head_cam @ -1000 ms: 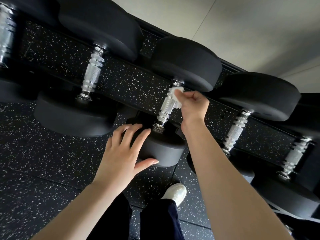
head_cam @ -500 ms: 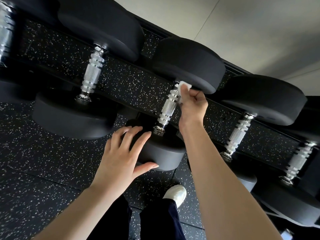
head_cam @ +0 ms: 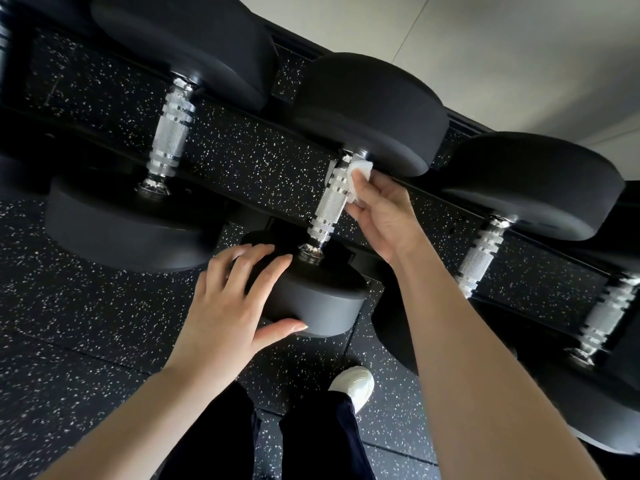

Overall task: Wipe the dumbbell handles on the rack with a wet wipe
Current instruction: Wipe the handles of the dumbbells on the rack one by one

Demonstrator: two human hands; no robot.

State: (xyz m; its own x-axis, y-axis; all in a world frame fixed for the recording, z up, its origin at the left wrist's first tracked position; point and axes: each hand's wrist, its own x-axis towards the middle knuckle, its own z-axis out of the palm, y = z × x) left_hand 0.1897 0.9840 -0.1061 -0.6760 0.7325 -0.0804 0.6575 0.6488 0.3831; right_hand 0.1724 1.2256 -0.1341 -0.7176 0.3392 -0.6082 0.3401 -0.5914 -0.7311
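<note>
Right hand (head_cam: 384,216) shifted wipe (head_cam: 358,178) down handle (head_cam: 330,206).

r hand (head_cam: 384,216) w/ wipe (head_cam: 358,174) now lower, mid-handle (head_cam: 330,202), off far end.

Both forearms are bare, with no sleeve showing as far as the lower edge of the picture, and nothing is worn at either wrist. The left hand (head_cam: 221,306), at about 7 o'clock from the centre, carries no ring or band on the fingers that show; its thumbnail is fairly long and rounded at the tip. The right hand (head_cam: 384,216), at about 2 o'clock, is likewise unadorned. At 6 o'clock two legs in dark, nearly black trousers (head_cam: 311,441) stand side by side. Just past the right trouser leg pokes the toe of a white shoe (head_cam: 355,384) with stitched seams.
</note>
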